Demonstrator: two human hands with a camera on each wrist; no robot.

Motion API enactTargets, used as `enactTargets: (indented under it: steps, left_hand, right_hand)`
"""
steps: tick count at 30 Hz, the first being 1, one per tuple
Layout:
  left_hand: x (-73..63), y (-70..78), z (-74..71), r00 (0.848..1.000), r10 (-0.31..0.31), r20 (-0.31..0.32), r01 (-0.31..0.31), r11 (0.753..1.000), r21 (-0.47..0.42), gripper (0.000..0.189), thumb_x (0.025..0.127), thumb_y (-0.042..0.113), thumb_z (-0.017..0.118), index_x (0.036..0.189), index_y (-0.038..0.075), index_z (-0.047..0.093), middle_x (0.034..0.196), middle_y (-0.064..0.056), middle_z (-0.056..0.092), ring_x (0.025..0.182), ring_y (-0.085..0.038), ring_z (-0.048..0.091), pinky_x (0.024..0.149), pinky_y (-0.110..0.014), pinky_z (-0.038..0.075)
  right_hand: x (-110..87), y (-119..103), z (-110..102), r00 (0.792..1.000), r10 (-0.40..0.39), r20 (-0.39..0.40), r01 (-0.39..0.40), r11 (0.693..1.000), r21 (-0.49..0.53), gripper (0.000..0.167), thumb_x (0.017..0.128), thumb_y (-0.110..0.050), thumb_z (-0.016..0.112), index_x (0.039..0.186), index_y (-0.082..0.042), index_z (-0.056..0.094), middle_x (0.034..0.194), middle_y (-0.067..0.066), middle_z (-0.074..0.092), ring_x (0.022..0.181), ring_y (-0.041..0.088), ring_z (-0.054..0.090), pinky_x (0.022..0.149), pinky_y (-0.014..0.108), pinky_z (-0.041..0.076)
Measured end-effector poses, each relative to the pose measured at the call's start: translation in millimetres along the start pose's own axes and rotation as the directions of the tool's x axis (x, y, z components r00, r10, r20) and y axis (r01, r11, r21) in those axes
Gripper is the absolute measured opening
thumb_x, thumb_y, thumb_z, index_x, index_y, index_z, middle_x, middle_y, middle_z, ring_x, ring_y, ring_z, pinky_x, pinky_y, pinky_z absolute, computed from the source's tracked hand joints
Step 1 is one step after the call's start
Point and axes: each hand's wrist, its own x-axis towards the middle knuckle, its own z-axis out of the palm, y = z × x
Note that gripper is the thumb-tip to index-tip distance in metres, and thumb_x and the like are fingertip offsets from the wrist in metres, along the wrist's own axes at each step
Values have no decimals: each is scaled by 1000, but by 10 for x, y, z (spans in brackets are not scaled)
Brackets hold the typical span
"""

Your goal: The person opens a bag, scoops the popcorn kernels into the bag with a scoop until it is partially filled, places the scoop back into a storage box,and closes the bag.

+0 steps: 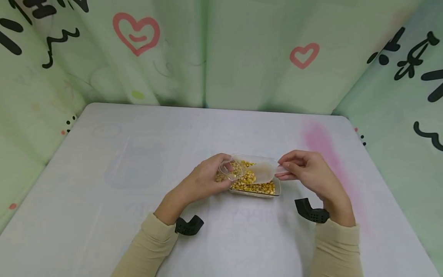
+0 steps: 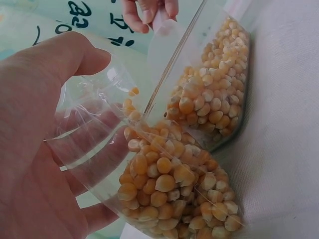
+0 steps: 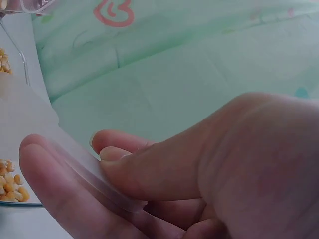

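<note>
My left hand [image 1: 207, 177] grips a clear plastic cup [image 1: 231, 170], its fingers behind the see-through wall and its mouth tipped toward the glass box. Plenty of yellow corn kernels [image 2: 159, 184] lie in the cup, a few of them up near its mouth. Right beside the cup, the clear rectangular glass box [image 1: 254, 195] stands on the table, also holding kernels [image 1: 257, 187]. With thumb and fingers my right hand [image 1: 308, 169] pinches the handle of a translucent white scoop [image 1: 263, 173]. Its broad blade overlaps the box and the kernels in the head view.
A white table [image 1: 138, 161] lies under the work, with a pink patch [image 1: 318, 138] toward its right side. Green curtains [image 1: 242, 57] with hearts and black lettering hang around the back and sides. A black wrist mount [image 1: 311, 211] sits at each cuff.
</note>
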Motion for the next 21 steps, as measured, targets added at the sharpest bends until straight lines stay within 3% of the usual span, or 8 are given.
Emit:
enactTargets:
  steps: [11,21]
  left_hand:
    - [-8,-4,15,1000,4,-13,-4,1000,-1,48,86,19,72,128,5,53,106,-1,67,97,-14,62,87,-35,51]
    - [-4,4,3,1000,-5,3,6,1000,-5,48,87,19,71,130,5,53,108,-1,66,102,-18,62,91,-37,50]
  right_hand:
    - [65,26,52,998,-24,65,22,999,36,23,101,-5,53,115,12,57,107,25,71,92,28,75,82,34,58]
    - [77,24,77,998,-38,55,35,998,55,19,100,-4,53,112,9,60,106,24,71,90,30,75,82,38,58]
